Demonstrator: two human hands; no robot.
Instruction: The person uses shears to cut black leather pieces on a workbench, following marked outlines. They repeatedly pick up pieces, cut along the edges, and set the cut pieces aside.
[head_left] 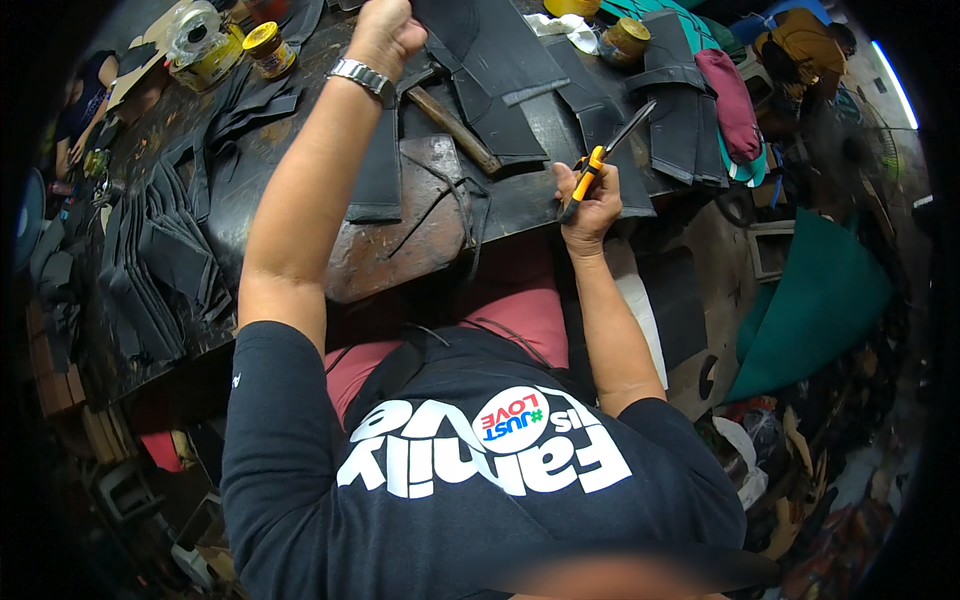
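Observation:
My right hand (pixel 592 208) is closed round the yellow and black handles of a pair of scissors (pixel 597 160) at the table's front edge. Their dark blades point away and to the right, and look nearly together. Farther off, at the top edge of the view, my left hand (pixel 388 38) has its fingers curled beside a large black sheet piece (pixel 490 45). What those fingers hold, if anything, is hidden. Between my hands lies a hammer (pixel 455 130) with a wooden handle, among flat black cut pieces (pixel 375 180).
A worn brown slab (pixel 400 245) with dark cords lies at the near edge. Black pieces (pixel 165 255) are stacked left. Jars (pixel 268 50) and a tape roll (pixel 197 35) stand far left; another jar (pixel 624 42) stands far right. Green sheet (pixel 815 305) is right. Other people are nearby.

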